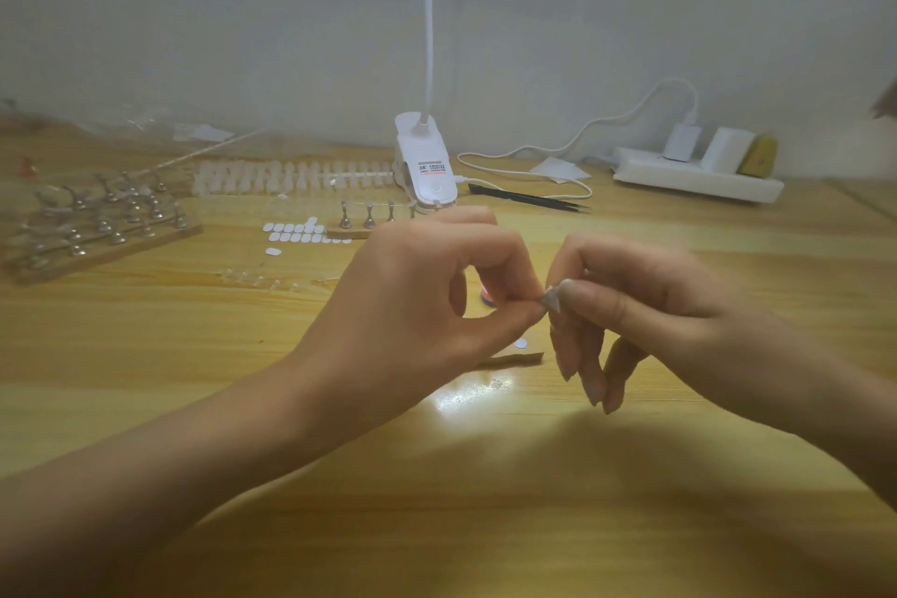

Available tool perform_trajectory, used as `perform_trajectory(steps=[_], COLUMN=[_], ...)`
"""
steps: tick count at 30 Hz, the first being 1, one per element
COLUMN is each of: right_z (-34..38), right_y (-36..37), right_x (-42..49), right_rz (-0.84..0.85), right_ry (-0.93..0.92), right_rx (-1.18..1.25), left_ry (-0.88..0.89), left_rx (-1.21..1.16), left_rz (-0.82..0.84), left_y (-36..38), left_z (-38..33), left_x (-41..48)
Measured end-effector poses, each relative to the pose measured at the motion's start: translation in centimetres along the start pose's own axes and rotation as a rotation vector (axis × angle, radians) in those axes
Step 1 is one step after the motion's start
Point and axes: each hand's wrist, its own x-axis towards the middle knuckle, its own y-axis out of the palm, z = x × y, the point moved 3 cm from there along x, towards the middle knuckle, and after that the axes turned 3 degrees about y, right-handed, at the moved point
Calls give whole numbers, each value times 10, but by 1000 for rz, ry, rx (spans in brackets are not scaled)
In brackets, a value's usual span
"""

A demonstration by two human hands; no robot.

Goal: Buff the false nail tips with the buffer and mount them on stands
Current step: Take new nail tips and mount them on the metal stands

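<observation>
Pinching nail tip (551, 300), left hand (427, 301) meets right hand (679, 306); lamp label (432, 166) illegible.

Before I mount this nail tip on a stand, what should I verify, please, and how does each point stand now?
1. Grip on the nail tip: ok, left hand and right hand both pinch it.
2. Free stands: ok, the small stand base behind the hands carries metal stands that seem bare.
3. Adhesive: ok, white pads lie left of that base.
4. Tip buffed: cannot tell, too small and blurred.
5. Tweezers at hand: ok, right of the lamp clip.
</observation>
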Motion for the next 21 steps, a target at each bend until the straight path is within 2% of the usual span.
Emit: perform_trajectory(steps=[21], right_z=[3], right_y=[1], right_x=[-1], right_rz=[13], right_ry=[30], right_rx=[-21], left_ry=[27], left_rx=[124], left_rz=[-16], left_y=[-1], left_z=[1], left_x=[0])
